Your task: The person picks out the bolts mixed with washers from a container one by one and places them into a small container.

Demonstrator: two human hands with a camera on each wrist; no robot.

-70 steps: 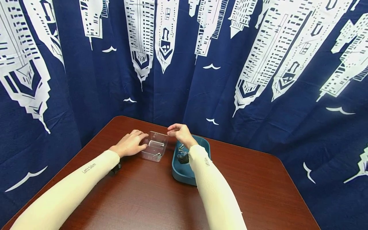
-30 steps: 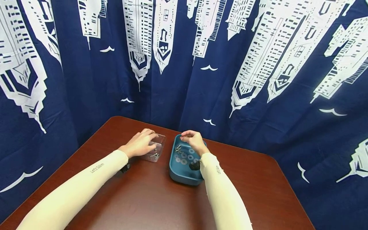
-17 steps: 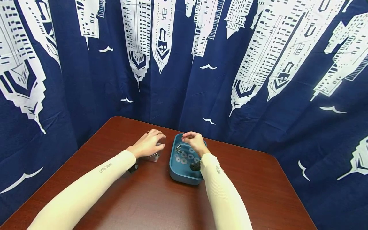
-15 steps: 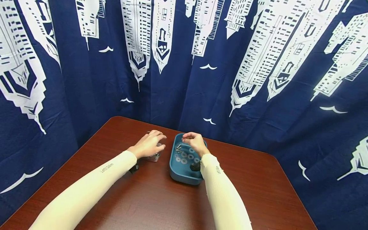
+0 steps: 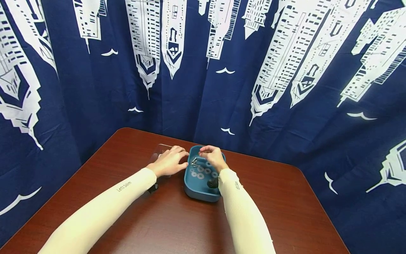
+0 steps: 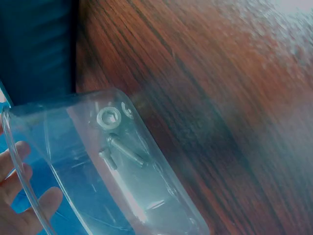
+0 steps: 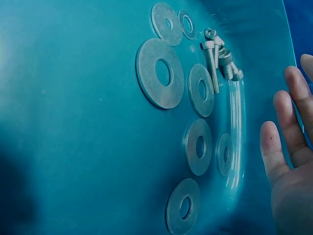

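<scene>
My left hand [image 5: 171, 162] spans over the clear plastic box [image 5: 157, 154], fingers extended to the left rim of the blue tray [image 5: 203, 195]. Through the box wall in the left wrist view, its fingers [image 6: 49, 199] look loosely bent and hold nothing visible. Inside the box lie a washer [image 6: 108, 118] and screws [image 6: 124, 150]. Above the tray's far part hovers my right hand [image 5: 213, 157]; its fingers [image 7: 288, 105] appear relaxed in the right wrist view, nothing seen between them. On the tray floor lie several flat washers [image 7: 160, 93] and a cluster of socket-head screws [image 7: 209, 58].
Both containers stand close together near the back of the brown wooden table [image 5: 279, 197]. A dark blue curtain [image 5: 190, 116] with white building prints hangs right behind the table's far edge. A black wrist camera [image 5: 213, 182] sits under the right wrist, over the tray.
My right hand has gone from beside the clear box to over the blue tray. Across the clear box, my left hand has shifted right to the tray's rim. The view has drifted slightly.
</scene>
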